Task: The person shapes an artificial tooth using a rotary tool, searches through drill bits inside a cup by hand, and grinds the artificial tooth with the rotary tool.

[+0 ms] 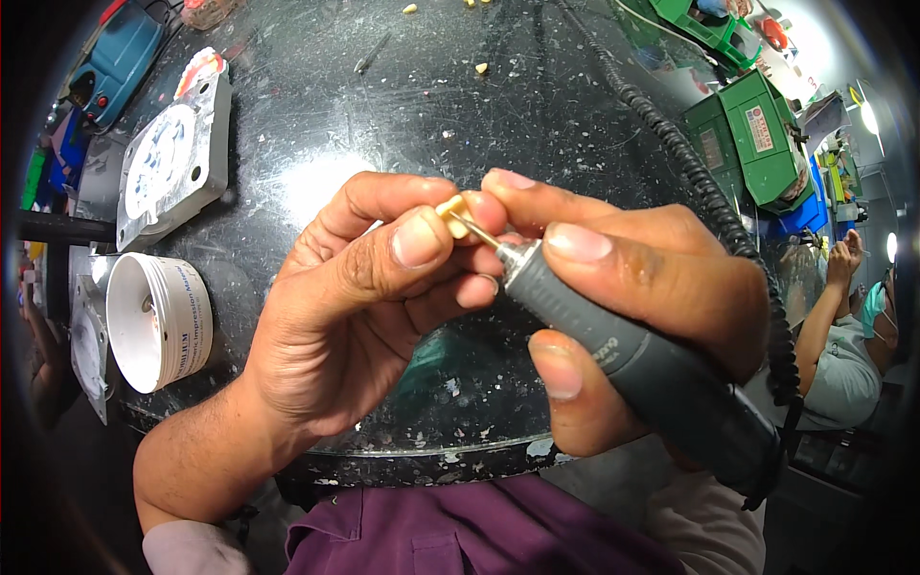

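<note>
Between the fingertips and thumb of my left hand is a small cream-yellow piece shaped like a dental crown. My right hand wraps round a dark rotary handpiece, its thumb and fingers gripping the black body. From the handpiece's metal collar a thin bur reaches to the crown, and its tip appears to touch it. Both hands are close together above the black table. My left fingers partly cover the crown, so its far side is hidden.
A white tub and a metal flask half with a white filling stand at the left. A coiled black cord runs down the right. Green bins sit beyond it. Small cream pieces lie on the scuffed black table. A co-worker sits at far right.
</note>
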Demonstrator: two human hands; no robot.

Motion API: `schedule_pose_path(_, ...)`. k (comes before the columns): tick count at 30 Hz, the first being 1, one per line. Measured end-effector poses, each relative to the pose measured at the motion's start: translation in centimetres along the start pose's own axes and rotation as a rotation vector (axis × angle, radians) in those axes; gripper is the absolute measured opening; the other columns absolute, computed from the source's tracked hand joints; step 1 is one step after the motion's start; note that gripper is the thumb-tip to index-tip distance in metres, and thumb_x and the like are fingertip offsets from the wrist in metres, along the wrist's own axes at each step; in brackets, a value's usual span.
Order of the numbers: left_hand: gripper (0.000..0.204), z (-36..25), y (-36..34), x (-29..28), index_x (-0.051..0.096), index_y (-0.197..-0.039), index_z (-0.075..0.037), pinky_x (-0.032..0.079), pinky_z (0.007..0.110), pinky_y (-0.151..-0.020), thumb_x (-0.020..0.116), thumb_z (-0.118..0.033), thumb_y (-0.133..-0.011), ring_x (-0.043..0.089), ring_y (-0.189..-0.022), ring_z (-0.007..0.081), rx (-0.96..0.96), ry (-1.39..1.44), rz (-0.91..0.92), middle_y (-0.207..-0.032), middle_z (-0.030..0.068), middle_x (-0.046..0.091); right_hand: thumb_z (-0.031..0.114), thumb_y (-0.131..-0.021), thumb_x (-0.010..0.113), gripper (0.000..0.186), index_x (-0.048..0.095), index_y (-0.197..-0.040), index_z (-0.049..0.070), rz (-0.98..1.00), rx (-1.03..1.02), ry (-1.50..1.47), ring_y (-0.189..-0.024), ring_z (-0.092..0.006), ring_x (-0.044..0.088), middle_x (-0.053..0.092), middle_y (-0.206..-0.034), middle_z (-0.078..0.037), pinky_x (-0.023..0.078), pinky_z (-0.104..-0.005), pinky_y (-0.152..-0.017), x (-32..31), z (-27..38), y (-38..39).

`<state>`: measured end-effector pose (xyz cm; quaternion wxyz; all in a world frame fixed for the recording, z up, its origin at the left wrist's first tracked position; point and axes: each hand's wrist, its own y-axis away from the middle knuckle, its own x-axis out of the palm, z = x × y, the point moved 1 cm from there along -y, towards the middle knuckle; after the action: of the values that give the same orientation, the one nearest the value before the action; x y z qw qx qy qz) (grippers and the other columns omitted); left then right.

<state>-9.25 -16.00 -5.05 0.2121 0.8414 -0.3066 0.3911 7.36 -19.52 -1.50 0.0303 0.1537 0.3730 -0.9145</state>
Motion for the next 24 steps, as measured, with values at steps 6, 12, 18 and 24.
schedule_pose_path(6, 0.02, 0.08, 0.06, -0.14, 0.043, -0.109, -0.012, 0.049, 0.042, -0.089, 0.053, -0.014, -0.091, 0.057, -0.105, 0.024, -0.002, 0.012, -0.013, -0.109, 0.0075, 0.056, 0.002, -0.078, 0.059, 0.017, 0.059, -0.091, -0.009, -0.002, -0.001, -0.002, -0.086, -0.0377, 0.064, 0.061, -0.094, -0.031, 0.054, -0.0348, -0.075, 0.0, -0.16, 0.22)
schedule_pose_path(12, 0.021, -0.05, 0.05, -0.04, 0.044, -0.11, -0.012, 0.049, 0.042, -0.089, 0.052, -0.013, -0.091, 0.057, -0.104, 0.0235, -0.019, 0.018, -0.024, -0.109, 0.0065, 0.056, 0.001, -0.075, 0.063, 0.018, 0.059, -0.091, -0.009, -0.117, 0.008, -0.055, -0.087, -0.0377, 0.064, 0.061, -0.092, -0.03, 0.055, -0.0362, -0.073, 0.63, -0.51, 0.87)
schedule_pose_path(18, 0.02, 0.08, 0.05, -0.02, 0.043, -0.109, -0.012, 0.049, 0.042, -0.089, 0.052, -0.013, -0.091, 0.057, -0.104, 0.0233, -0.015, 0.008, -0.023, -0.108, 0.0065, 0.056, 0.002, -0.081, 0.058, 0.015, 0.059, -0.091, -0.008, -0.008, 0.025, -0.009, -0.087, -0.038, 0.064, 0.061, -0.093, -0.03, 0.054, -0.036, -0.076, -0.02, -0.12, 0.31)
schedule_pose_path(24, 0.02, 0.04, 0.03, -0.31, 0.043, -0.109, -0.012, 0.048, 0.042, -0.089, 0.052, -0.012, -0.091, 0.056, -0.105, 0.0232, -0.009, 0.022, 0.003, -0.108, 0.007, 0.056, 0.008, -0.088, 0.051, 0.018, 0.058, -0.093, -0.008, 0.014, 0.044, -0.03, -0.093, -0.0337, 0.062, 0.061, -0.097, -0.027, 0.049, -0.0334, -0.086, 0.07, -0.26, 0.61)
